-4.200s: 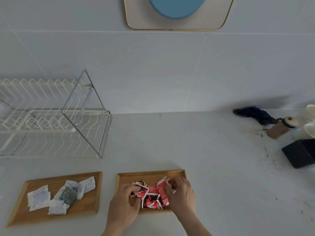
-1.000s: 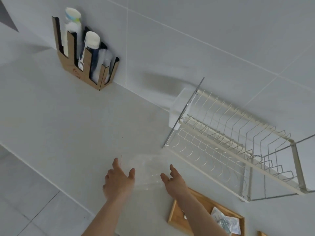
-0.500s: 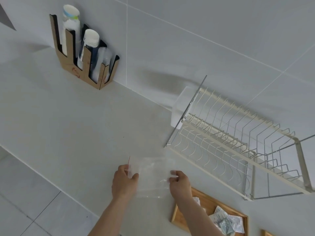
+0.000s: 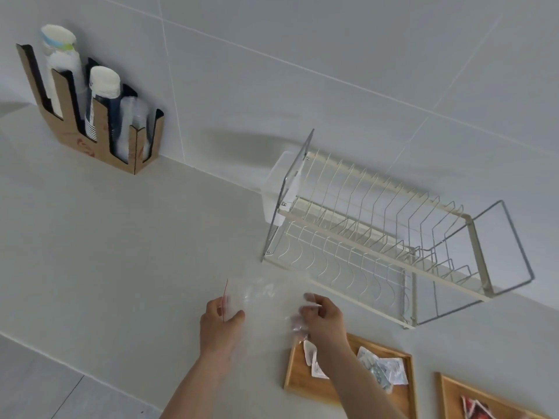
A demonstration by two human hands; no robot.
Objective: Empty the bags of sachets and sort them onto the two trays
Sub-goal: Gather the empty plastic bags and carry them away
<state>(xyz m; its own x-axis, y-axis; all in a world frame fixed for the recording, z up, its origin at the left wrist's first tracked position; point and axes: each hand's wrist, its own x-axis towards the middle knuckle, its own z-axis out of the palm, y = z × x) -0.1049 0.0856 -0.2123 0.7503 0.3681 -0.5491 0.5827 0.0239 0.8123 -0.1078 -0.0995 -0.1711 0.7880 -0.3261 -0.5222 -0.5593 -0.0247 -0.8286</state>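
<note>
1. Both hands are now gripping the clear plastic bag [image 4: 266,300], having left the red sachets [image 4: 475,408].
2. The right hand [image 4: 322,316] is crumpling its edge; the left hand [image 4: 219,320] is pinching the red-striped end.

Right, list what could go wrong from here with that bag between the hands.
1. The clear bag looks thin and crumpled; the left hand pinches one edge and the right hand the other, so a hard pull might tear it or slip it loose.
2. The right forearm crosses the near wooden tray, so a careless move could scatter the white sachets.
3. The dish rack stands close beyond the bag and could snag it.
</note>
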